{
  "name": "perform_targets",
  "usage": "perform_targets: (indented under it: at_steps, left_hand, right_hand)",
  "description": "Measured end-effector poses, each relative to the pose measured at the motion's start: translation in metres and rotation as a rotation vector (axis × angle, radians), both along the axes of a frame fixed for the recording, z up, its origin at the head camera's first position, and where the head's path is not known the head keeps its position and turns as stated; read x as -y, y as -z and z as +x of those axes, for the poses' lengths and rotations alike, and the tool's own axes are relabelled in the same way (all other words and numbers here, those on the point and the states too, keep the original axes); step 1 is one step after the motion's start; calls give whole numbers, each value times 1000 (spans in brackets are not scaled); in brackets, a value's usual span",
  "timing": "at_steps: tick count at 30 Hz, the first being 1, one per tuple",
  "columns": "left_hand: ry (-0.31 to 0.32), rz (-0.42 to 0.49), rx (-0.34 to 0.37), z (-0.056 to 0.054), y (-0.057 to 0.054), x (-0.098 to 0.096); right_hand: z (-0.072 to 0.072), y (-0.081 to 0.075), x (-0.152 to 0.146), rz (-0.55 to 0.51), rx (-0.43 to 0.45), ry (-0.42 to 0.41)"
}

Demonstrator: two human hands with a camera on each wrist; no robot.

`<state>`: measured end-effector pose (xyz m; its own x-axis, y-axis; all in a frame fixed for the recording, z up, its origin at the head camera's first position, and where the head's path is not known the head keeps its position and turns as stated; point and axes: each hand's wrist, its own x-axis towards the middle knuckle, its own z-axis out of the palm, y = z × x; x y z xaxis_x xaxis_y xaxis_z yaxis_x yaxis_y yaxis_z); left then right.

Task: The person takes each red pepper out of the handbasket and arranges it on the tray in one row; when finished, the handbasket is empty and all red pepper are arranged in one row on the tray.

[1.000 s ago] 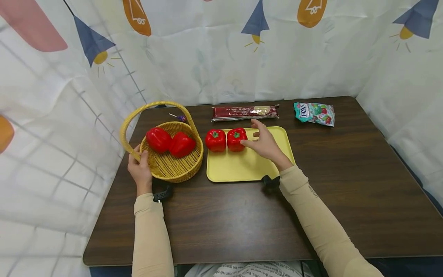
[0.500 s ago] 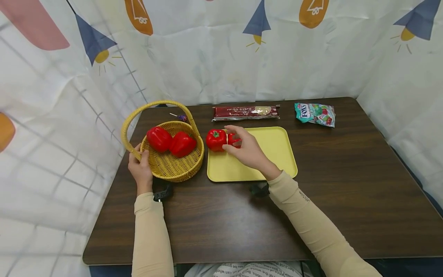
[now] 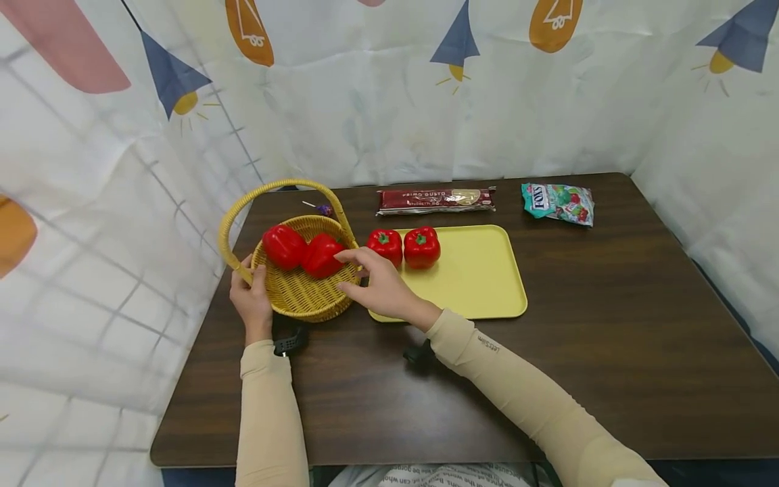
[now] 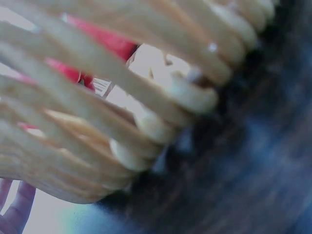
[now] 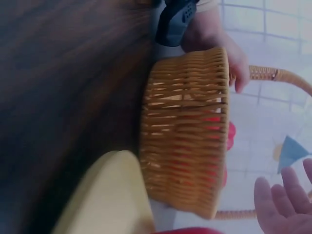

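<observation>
My left hand (image 3: pixel 251 301) grips the left side of a yellow wicker basket (image 3: pixel 304 308), near the foot of its arched handle. Two red bell peppers (image 3: pixel 284 246) lie on their sides inside the basket. Above the basket's right rim hovers my right hand (image 3: pixel 383 284), with thumb and fingers apart and nothing between them. Its fingertips are close to the right-hand pepper (image 3: pixel 322 256) in the basket; whether they touch it I cannot tell. Two more upright bell peppers (image 3: pixel 422 247) stand side by side on a yellow tray (image 3: pixel 475 284). In the left wrist view the basket's weave (image 4: pixel 97 97) fills much of the picture.
Behind the tray lies a dark red spaghetti packet (image 3: pixel 436 200). A teal Fox's candy bag (image 3: pixel 558 203) is at the back right of the dark wooden table (image 3: pixel 608 338). A small purple-wrapped lollipop (image 3: pixel 325 210) lies behind the basket. Patterned curtains (image 3: pixel 389 101) enclose the table.
My right hand has moved left, from beside the right pepper on the tray, past both tray peppers to the basket's rim. My left hand keeps its grip on the basket.
</observation>
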<state>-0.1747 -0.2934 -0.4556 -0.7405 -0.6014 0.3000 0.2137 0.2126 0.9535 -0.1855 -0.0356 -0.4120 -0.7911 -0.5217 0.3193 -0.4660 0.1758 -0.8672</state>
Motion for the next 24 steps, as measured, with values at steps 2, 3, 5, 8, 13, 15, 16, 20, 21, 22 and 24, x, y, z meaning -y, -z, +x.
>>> perform_targets:
  at_steps: [2, 3, 5, 8, 13, 15, 16, 20, 21, 22, 24]
  left_hand:
    - [3, -7, -12, 0, 0, -1]
    - [4, -4, -19, -1, 0, -1]
    - [5, -4, -24, -1, 0, -1]
    - [12, -7, -14, -1, -1, 0]
    - [3, 2, 16, 0, -1, 1]
    - [-1, 0, 16, 1, 0, 1]
    - [1, -3, 11, 1, 1, 2]
    - [2, -15, -3, 0, 3, 2]
    - [1, -14, -6, 0, 3, 2]
    - [0, -13, -7, -1, 3, 2]
    - [0, -10, -15, -2, 3, 2]
  right_hand:
    - [-3, -4, 6, 21, -21, 16]
    - [-4, -5, 9, 34, -28, 21]
    - [-8, -5, 16, 63, -37, 30]
    - [-12, -2, 26, 87, -22, 38]
    - [-15, 9, 41, 139, 14, 74]
    - [-16, 12, 46, 160, 16, 93]
    - [-17, 13, 48, 169, 18, 102]
    - [-23, 13, 55, 200, 26, 117]
    - [-24, 12, 56, 209, 33, 118]
    - [-26, 12, 57, 220, 41, 119]
    - [-29, 10, 59, 239, 58, 120]
